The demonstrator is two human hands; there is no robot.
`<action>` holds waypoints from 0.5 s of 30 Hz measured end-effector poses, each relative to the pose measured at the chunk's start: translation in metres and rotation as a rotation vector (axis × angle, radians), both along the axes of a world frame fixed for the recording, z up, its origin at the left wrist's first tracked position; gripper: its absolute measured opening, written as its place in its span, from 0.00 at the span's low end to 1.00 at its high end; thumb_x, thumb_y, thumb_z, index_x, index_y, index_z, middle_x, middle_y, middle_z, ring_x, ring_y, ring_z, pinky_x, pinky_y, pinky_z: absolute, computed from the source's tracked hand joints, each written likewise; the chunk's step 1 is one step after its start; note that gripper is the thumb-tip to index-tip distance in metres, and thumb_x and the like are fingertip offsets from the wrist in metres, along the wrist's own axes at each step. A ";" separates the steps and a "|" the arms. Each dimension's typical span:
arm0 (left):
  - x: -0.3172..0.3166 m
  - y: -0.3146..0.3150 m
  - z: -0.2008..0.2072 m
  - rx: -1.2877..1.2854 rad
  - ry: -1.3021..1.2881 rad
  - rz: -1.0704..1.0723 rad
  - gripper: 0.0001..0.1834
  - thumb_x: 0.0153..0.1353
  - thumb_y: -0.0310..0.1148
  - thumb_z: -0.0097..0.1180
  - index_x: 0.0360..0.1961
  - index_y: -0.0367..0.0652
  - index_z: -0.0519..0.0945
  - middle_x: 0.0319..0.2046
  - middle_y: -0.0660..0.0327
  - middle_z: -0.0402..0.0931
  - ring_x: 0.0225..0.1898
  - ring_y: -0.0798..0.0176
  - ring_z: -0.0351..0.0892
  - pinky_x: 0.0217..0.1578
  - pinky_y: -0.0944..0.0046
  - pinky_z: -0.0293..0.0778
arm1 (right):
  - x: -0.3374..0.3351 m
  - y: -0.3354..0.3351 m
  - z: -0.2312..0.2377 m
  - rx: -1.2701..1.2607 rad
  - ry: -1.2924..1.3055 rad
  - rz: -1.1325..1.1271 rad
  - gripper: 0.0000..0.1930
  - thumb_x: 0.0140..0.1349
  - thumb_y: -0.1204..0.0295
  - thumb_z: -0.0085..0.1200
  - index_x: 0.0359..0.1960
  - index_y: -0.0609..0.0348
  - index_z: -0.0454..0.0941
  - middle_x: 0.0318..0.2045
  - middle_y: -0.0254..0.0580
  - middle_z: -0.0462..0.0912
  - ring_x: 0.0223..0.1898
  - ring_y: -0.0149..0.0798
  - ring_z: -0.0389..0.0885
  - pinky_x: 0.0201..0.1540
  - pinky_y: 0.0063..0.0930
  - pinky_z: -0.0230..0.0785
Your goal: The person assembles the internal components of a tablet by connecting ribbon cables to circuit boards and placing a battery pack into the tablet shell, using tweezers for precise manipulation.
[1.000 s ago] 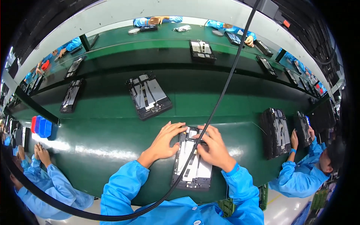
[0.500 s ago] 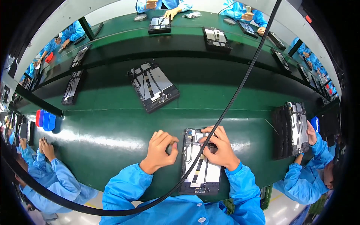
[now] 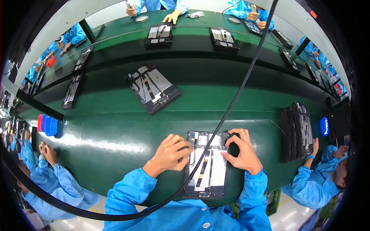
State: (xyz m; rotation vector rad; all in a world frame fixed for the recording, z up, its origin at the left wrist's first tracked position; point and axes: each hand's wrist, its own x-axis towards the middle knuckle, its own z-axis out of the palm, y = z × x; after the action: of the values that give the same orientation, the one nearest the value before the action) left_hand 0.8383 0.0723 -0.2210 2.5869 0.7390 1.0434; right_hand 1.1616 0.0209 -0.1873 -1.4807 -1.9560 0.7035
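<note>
An opened tablet lies lengthwise before me, its black frame, pale battery panels and dark ribbon cables exposed. At its upper left edge is my left hand, fingers curled and pinched toward the thumb; anything between the fingertips is too small to make out. My right hand rests at the upper right edge, thumb and fingers apart, tips touching the frame and panel. A black cable crosses in front of the tablet and hides a strip of it.
Another opened tablet stack lies ahead on the green bench. A taller stack of tablets stands at right, beside a co-worker's hand. Blue and red bins sit at left. Co-workers flank me and face me across the raised shelf.
My right hand has moved from over the tablet's upper middle to its right edge, fingers spreading. My left hand has come right, to the left edge. The right-hand co-worker's hand has lowered.
</note>
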 end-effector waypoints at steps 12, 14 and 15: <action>-0.014 0.010 -0.001 0.197 0.055 -0.097 0.17 0.41 0.29 0.67 0.37 0.41 0.90 0.46 0.61 0.90 0.39 0.57 0.84 0.42 0.55 0.80 | 0.009 -0.006 -0.011 -0.119 0.077 -0.030 0.13 0.61 0.70 0.76 0.29 0.63 0.83 0.24 0.44 0.81 0.30 0.44 0.80 0.35 0.39 0.74; -0.016 0.011 -0.003 0.254 0.060 -0.136 0.18 0.42 0.30 0.66 0.39 0.41 0.91 0.47 0.60 0.90 0.39 0.58 0.84 0.42 0.56 0.80 | 0.007 -0.007 -0.012 -0.126 0.124 -0.055 0.14 0.62 0.70 0.76 0.28 0.64 0.82 0.21 0.41 0.79 0.27 0.42 0.78 0.34 0.38 0.72; -0.016 0.012 -0.003 0.254 0.063 -0.138 0.18 0.42 0.30 0.66 0.39 0.41 0.91 0.47 0.60 0.90 0.39 0.58 0.84 0.42 0.56 0.80 | 0.005 -0.006 -0.011 -0.143 0.146 -0.075 0.14 0.63 0.70 0.76 0.29 0.64 0.83 0.22 0.41 0.79 0.27 0.39 0.77 0.32 0.36 0.70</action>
State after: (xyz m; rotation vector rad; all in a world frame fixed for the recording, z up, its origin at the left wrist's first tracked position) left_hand 0.8224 0.0848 -0.2242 2.8489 0.4581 1.0794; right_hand 1.1668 0.0147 -0.1980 -1.5324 -1.7631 0.9077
